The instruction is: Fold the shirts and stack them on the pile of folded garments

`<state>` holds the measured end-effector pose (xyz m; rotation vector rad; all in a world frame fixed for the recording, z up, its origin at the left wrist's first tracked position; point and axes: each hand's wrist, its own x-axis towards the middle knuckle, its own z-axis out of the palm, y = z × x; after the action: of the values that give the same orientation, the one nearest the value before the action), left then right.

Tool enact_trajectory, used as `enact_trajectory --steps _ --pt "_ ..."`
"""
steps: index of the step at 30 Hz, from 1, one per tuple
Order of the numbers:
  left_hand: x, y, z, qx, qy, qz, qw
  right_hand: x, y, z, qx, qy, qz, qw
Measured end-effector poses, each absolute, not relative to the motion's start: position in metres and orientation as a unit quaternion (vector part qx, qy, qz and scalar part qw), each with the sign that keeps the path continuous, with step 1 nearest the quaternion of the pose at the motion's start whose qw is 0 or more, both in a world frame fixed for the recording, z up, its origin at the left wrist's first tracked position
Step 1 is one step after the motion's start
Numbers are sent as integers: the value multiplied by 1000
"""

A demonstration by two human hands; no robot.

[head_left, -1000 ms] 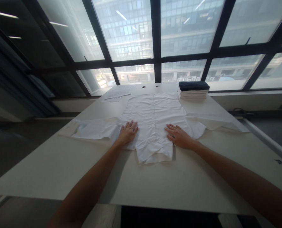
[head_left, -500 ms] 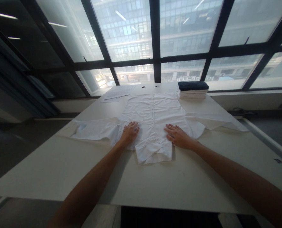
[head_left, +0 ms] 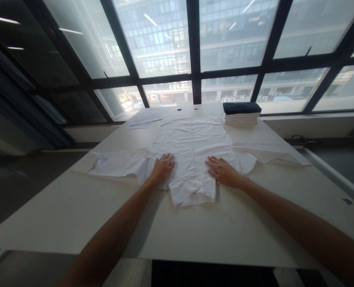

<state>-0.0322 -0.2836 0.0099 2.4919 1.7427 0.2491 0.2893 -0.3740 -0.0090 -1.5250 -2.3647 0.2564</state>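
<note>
A white long-sleeved shirt (head_left: pixel 184 139) lies spread front side up, its collar (head_left: pixel 194 191) toward me and its hem toward the window. One sleeve (head_left: pixel 117 161) stretches out to the left, the other (head_left: pixel 272 151) to the right. My left hand (head_left: pixel 163 167) lies flat on the left side of the shirt front near the shoulder, fingers extended. On the opposite side my right hand (head_left: pixel 223 169) rests flat, fingers stretched out, near the right shoulder. Wrinkles run across the shirt body and along the button strip.
The shirt lies on a white table (head_left: pixel 242 235). At its back right stands a stack of folded white cloths (head_left: pixel 241 118) with a dark folded cloth (head_left: pixel 241 107) on top. Paper sheets (head_left: pixel 143 118) lie at the back left. Framed windows (head_left: pixel 196 91) rise behind the table.
</note>
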Motion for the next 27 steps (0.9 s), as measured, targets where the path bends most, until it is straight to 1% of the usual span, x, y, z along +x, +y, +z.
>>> enact_trajectory --steps 5,11,14,17,20,24,27 --pt "-32 -282 9 827 554 85 49 290 -373 -10 -532 -827 91 158" --pt "-29 -289 11 894 441 37 63 288 -375 -7 -536 -825 89 152" --pt "-35 -284 12 878 475 18 59 288 -376 -7 -546 -821 85 145" --pt "-48 -271 12 834 550 24 34 290 -376 -8 -569 -807 80 137" --pt "-59 -263 10 807 590 35 9 293 -372 -11 -600 -786 68 131" --pt "-58 -267 7 804 591 67 5 297 -367 -19 -632 -760 50 141" --pt "-46 -275 6 832 547 89 20 299 -366 -23 -643 -750 44 150"
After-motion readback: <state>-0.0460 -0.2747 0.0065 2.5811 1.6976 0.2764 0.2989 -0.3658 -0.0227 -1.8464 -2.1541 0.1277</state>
